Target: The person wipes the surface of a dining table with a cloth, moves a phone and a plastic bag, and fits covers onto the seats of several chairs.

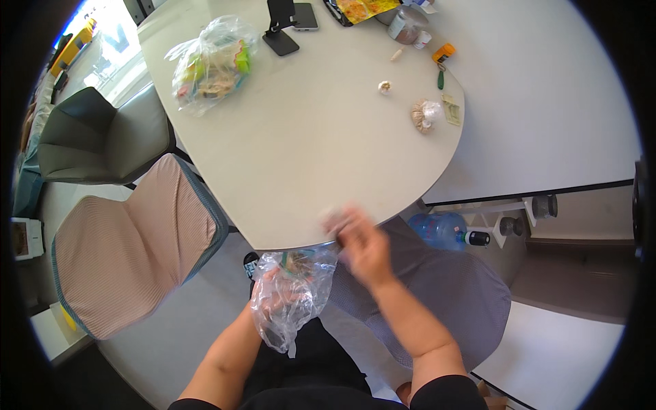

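Note:
A crumpled clear plastic bag [301, 294] hangs just below the table's near edge, with something green and brownish showing through its top. My left hand [273, 287] is seen through the film, its fingers curled around the bag. Over the near edge of the table [321, 150], my right hand [362, 246] is smeared by motion. A pale pinkish blur lies at its fingertips, and I cannot tell whether that is a held thing or the fingers themselves.
At the far left of the table lies another clear bag [212, 68] with colourful packets. A black stand [280, 41] is behind it. On the right are a garlic bulb [385, 87], a net of garlic [422, 117], a green-handled peeler [441, 78] and jars [406, 26]. Chairs [137, 239] flank the table.

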